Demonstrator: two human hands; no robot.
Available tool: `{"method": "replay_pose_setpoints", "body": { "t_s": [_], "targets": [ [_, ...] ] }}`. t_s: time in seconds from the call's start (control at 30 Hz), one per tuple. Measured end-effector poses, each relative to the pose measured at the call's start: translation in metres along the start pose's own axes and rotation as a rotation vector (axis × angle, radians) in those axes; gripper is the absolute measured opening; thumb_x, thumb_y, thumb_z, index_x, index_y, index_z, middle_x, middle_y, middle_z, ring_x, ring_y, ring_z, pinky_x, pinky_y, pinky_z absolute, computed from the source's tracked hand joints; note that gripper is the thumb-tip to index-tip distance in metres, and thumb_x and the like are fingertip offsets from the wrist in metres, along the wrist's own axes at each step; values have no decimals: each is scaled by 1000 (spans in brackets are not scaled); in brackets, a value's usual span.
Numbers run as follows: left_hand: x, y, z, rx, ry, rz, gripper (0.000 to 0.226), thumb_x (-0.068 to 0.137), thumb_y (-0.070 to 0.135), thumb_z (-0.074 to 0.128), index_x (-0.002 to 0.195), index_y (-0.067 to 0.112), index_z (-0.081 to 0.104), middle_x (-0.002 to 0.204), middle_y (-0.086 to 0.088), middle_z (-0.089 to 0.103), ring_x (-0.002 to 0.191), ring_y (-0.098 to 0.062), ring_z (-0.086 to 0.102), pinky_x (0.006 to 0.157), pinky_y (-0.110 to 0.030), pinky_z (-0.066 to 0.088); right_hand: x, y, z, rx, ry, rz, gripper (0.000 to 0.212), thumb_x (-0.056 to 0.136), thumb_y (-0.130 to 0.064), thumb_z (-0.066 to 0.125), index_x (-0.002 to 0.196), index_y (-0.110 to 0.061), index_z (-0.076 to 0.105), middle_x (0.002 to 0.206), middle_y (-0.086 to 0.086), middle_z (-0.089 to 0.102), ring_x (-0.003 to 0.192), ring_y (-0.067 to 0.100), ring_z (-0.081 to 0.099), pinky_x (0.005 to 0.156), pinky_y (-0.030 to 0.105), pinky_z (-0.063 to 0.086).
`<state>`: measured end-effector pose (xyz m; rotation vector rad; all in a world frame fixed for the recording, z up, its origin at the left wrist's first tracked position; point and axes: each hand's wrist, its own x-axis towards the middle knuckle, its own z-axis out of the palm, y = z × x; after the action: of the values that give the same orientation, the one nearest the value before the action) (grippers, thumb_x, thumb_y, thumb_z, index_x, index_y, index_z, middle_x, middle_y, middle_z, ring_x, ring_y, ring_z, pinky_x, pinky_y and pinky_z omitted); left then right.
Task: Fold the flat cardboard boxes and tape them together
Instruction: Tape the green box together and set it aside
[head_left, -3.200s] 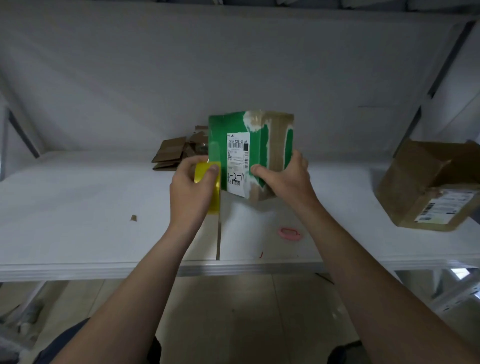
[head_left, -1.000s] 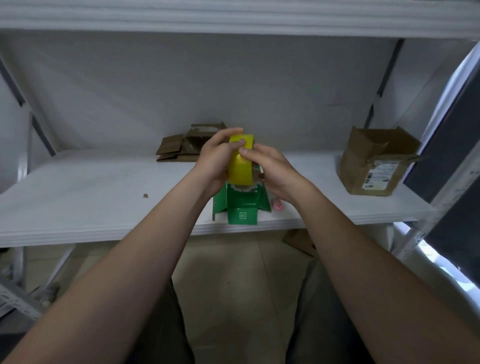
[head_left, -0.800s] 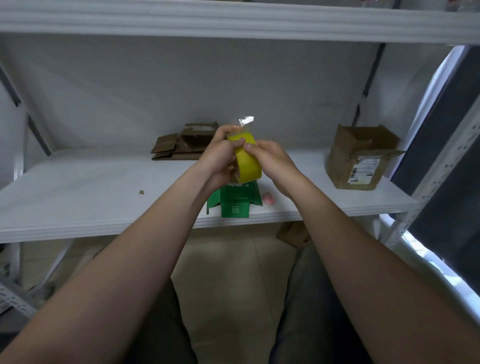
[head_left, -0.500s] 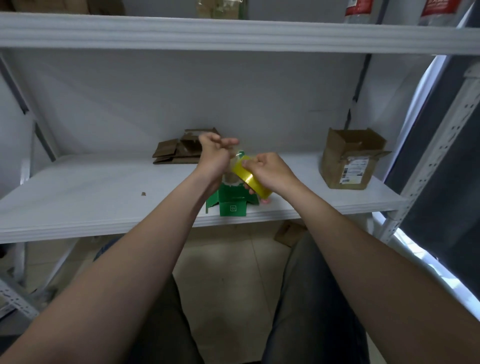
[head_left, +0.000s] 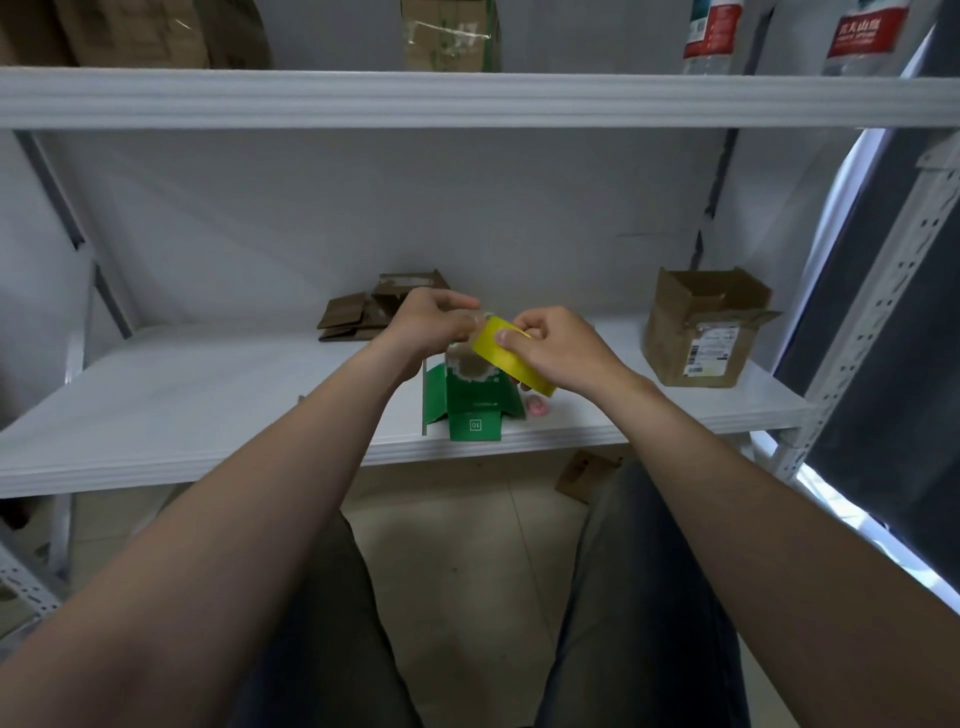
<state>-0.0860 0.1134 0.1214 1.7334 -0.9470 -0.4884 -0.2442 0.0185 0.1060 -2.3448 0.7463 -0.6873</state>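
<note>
Tape (head_left: 511, 358), a yellow roll, sits tilted in the right hand (head_left: 563, 353), fingers curled round it, thumb on its outer face. The left hand (head_left: 431, 327) is just beside its upper edge, fingertips pinching the clear loose end. Under both sets of fingers a green box (head_left: 470, 402) stands on a white shelf (head_left: 208, 405). Beyond the left fingers lies flat cardboard (head_left: 353, 317); well right of the right fingers stands a brown box (head_left: 701, 332).

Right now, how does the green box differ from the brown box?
The green box stands at the front edge of the shelf; the brown box sits at its right end. The brown box bears a white label, the green box a torn patch. Both rest on it.
</note>
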Motion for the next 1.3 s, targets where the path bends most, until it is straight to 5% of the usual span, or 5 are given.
{"method": "replay_pose_setpoints", "body": {
  "t_s": [0.2, 0.5, 0.83, 1.03, 1.3],
  "targets": [
    [-6, -9, -1, -100, 28, 18, 32, 90, 9, 73, 122, 4, 69, 104, -14, 72, 75, -15, 68, 56, -15, 51, -5, -7, -7, 76, 3, -61, 28, 96, -42, 64, 77, -24, 70, 62, -6, 67, 48, -2, 59, 46, 15, 41],
    [-3, -18, -12, -269, -12, -28, 35, 83, 5, 80, 113, 17, 69, 95, -6, 74, 70, -11, 69, 68, -27, 54, 1, 15, -7, 331, -161, -30, 45, 83, -60, 70, 97, -18, 77, 86, 5, 77, 81, 22, 73, 82, 45, 58],
    [14, -45, -14, -441, 109, -70, 27, 86, -7, 73, 106, 9, 65, 92, -19, 75, 69, -17, 74, 66, -23, 57, 16, 36, -13, -1, -48, 64, 57, 86, -69, 62, 70, -15, 65, 60, -5, 63, 58, 12, 60, 57, 28, 42],
    [39, -69, -22, -478, 336, -65, 34, 80, -7, 79, 100, 13, 58, 102, -20, 72, 86, -28, 75, 71, -26, 59, 33, 56, -20, -408, 160, 59, 63, 99, -60, 47, 67, -11, 69, 70, 1, 64, 81, 30, 54, 94, 41, 31],
    [48, -101, -11, -368, 309, -89, 37, 78, 12, 86, 102, 23, 61, 98, -13, 77, 93, -26, 75, 85, -35, 59, 64, 73, -13, -764, 282, -32, 63, 100, -60, 40, 69, -15, 72, 71, 7, 64, 71, 26, 48, 82, 39, 19]
  ]
}}
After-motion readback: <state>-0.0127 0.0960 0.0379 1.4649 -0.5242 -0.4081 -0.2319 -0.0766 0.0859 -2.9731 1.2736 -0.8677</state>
